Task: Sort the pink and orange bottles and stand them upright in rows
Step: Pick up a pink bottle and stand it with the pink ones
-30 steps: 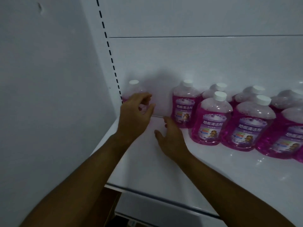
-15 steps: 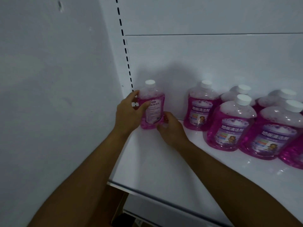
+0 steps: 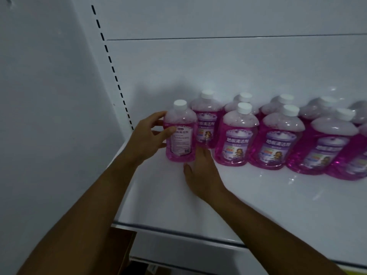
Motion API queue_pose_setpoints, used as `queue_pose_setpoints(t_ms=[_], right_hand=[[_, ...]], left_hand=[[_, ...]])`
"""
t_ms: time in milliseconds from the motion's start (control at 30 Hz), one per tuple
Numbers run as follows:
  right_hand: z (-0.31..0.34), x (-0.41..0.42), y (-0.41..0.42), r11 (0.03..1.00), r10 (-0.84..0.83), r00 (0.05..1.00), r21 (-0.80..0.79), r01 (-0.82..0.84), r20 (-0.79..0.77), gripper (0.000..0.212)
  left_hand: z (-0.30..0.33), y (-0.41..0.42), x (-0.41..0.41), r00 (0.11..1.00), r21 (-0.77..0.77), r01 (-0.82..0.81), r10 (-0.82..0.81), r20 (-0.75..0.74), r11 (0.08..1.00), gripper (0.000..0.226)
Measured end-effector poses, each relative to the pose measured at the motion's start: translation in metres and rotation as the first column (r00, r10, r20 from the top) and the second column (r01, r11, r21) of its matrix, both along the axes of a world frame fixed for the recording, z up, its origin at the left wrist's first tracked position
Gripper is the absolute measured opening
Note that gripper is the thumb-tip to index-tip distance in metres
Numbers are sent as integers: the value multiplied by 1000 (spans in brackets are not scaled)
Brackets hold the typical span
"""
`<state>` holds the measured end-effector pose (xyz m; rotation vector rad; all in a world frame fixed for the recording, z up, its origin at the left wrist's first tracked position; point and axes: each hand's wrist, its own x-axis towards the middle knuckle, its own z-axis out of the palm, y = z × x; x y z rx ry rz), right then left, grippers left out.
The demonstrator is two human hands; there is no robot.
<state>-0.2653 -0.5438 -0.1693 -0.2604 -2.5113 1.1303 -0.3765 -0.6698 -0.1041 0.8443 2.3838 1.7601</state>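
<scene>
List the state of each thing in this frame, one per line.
Held bottle: upright on the shelf, capped, back label facing out.
Other pink bottles: upright, capped, in two rows.
Left hand: gripping the held bottle's side.
Right hand: open, at that bottle's base.
Shelf: bare in front.

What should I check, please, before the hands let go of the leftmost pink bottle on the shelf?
1. Held bottle upright: ok.
2. Left hand gripping its side: ok.
3. Right hand at its base: ok; contact cannot tell.
4. Picture label facing front like the neighbouring bottle: not ok, the text side shows.
5. In line with the front row: ok, roughly.
6. Base flat on the shelf: cannot tell.
</scene>
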Motion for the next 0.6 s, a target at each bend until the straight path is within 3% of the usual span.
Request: queue_pose_setpoints(t_ms=[133,367,600], right_hand=[[6,28,3,998,-29,994,60,23,105,72],[9,35,9,983,-55,992,178,35,111,61],[0,37,13,970,-57,994,242,33,93,65]], left_hand=[[1,21,3,997,35,74,-75,21,997,47],[5,37,3,981,44,189,-191,44,981,45],[-3,43,6,979,73,188,-193,68,979,46]])
